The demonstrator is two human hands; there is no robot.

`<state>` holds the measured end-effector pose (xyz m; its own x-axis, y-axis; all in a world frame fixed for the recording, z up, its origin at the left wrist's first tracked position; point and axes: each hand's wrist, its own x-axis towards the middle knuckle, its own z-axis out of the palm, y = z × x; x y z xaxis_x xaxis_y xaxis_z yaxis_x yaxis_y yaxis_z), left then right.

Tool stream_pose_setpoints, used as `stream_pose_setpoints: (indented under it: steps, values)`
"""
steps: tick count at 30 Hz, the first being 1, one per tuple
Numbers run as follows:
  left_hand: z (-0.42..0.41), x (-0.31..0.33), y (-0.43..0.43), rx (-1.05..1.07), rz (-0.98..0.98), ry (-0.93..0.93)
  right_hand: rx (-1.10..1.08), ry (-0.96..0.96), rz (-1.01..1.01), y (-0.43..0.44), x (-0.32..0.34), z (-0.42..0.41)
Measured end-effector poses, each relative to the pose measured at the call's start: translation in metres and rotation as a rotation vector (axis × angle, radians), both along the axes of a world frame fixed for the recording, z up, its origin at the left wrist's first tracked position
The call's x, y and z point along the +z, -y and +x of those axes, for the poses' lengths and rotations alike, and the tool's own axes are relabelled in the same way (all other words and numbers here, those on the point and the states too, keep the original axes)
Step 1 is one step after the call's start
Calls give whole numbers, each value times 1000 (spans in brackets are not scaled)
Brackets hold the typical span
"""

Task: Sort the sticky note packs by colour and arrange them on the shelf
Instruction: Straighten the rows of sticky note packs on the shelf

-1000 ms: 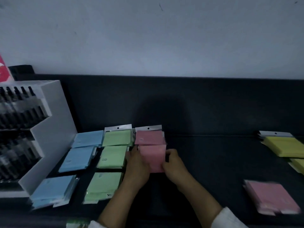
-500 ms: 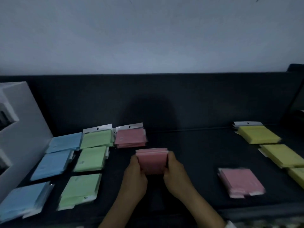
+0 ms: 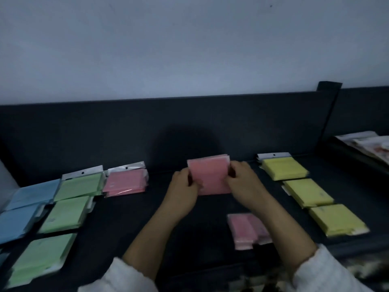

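We locate the held pink stack (image 3: pixel 210 175) between both hands, over the middle of the dark shelf surface (image 3: pixel 130 224).

- The left hand (image 3: pixel 183 192) pinches the stack's left edge, with the fingers curled round it.
- The right hand (image 3: pixel 244 184) pinches the right edge in the same manner.
- The green packs (image 3: pixel 65 213) form a column of three, front to back, on the left.
- The blue packs (image 3: pixel 35 194) lie just left of that column.
- A second pink pack (image 3: pixel 126 182) lies flat just right of the rearmost green one.
- A third pink pack (image 3: pixel 246 230) lies near the front, right of centre. It is blurred, and it may be more than one pack.
- The yellow packs (image 3: pixel 307 192) form a column of three on the right.
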<state>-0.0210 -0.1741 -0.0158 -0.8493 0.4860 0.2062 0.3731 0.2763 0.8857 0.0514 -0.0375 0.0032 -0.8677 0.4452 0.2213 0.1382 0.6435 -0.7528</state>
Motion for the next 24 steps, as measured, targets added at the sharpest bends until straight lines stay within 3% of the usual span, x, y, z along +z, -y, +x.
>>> stream_pose_setpoints:
  steps: [5,10,16,24]
  values:
    - [3,-11,-47,-52,8,325,-56,61,-182,-47,-8,6]
    - [0,-30,-66,-69,-137,456,-91,216,-283,-74,-37,2]
    - [3,-36,-70,4,-408,215,-109,315,-232,-80,-54,0]
    - [0,-38,-71,49,-465,135,-85,412,-39,-78,-49,-3]
